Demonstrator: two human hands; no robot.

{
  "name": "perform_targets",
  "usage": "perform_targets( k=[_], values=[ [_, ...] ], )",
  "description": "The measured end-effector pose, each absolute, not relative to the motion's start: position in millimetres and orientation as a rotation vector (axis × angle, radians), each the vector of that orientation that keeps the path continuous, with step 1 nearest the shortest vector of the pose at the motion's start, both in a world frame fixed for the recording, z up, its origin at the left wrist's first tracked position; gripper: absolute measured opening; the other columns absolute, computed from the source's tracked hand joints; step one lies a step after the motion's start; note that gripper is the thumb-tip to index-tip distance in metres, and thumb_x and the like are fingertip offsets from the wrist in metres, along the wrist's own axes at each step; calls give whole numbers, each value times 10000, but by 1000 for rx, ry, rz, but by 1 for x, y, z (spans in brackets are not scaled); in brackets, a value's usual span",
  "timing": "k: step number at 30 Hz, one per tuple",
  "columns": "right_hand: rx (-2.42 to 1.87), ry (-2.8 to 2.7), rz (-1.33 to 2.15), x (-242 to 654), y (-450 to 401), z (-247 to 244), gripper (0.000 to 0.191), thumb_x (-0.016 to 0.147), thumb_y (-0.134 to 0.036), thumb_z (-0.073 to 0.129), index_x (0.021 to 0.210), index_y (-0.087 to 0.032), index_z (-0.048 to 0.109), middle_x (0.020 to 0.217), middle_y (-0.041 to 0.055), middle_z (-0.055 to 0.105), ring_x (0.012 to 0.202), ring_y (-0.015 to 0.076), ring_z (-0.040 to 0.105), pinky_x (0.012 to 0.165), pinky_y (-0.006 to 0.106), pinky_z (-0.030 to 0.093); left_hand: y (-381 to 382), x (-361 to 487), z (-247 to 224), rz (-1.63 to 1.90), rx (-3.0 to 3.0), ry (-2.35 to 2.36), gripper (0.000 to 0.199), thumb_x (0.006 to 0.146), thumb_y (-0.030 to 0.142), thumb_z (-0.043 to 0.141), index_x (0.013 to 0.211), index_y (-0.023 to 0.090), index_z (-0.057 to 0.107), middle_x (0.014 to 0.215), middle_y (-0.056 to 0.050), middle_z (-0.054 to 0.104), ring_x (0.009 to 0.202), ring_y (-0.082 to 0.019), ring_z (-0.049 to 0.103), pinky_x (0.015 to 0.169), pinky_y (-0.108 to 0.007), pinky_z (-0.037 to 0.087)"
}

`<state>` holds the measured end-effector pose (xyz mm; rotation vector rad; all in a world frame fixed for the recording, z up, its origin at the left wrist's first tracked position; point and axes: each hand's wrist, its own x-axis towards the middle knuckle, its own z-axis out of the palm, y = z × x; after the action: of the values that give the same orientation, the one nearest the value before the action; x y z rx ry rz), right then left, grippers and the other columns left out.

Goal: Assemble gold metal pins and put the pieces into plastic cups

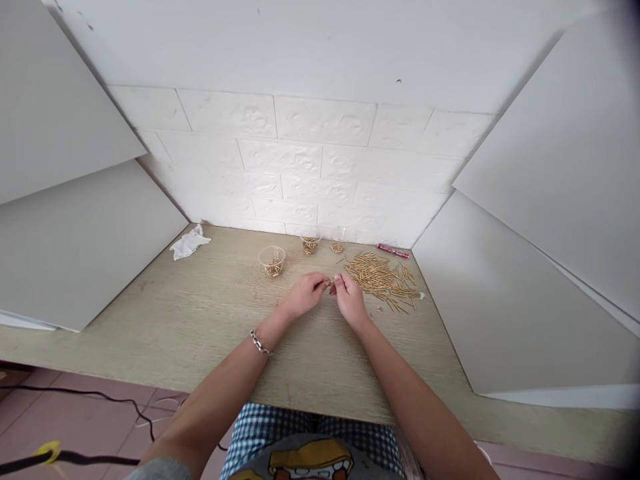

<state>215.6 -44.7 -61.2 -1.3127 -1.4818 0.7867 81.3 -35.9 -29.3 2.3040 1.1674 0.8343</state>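
Observation:
My left hand [306,294] and my right hand [349,298] meet over the middle of the table, fingertips pinched close together. Between them is something small, too tiny to make out. Just right of my right hand lies a spread pile of thin gold-coloured sticks [377,277]. Beyond my left hand stands a clear round cup [272,259] with small gold pieces inside. Two more clear containers, one [310,245] behind my hands and another [337,245] to its right, also hold gold pieces.
A crumpled white tissue [190,243] lies at the table's back left. A red tube-like packet [393,251] rests near the back right. Grey-white panels flank the wooden table [200,320], and a white brick-patterned wall [300,153] stands behind it.

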Motion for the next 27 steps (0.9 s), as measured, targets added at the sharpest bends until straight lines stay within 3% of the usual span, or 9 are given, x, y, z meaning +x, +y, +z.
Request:
perform_targets(
  k=[8, 27],
  values=[
    [-1383, -1506, 722, 217, -45, -58, 363, 820, -463, 312, 568, -202, 324, 509, -38, 341, 515, 119, 354, 503, 240, 269, -38, 85, -31, 818, 2224, 1165, 205, 813, 198, 408, 729, 148, 588, 710, -12, 599, 656, -106, 512, 640, -216, 396],
    [-1366, -1509, 764, 220, -42, -55, 361, 805, -450, 327, 549, -196, 324, 498, -39, 325, 506, 112, 332, 489, 237, 257, -38, 88, -34, 840, 2242, 1225, 196, 803, 192, 407, 716, 152, 578, 687, -9, 582, 629, -107, 490, 612, -223, 385]
  ],
)
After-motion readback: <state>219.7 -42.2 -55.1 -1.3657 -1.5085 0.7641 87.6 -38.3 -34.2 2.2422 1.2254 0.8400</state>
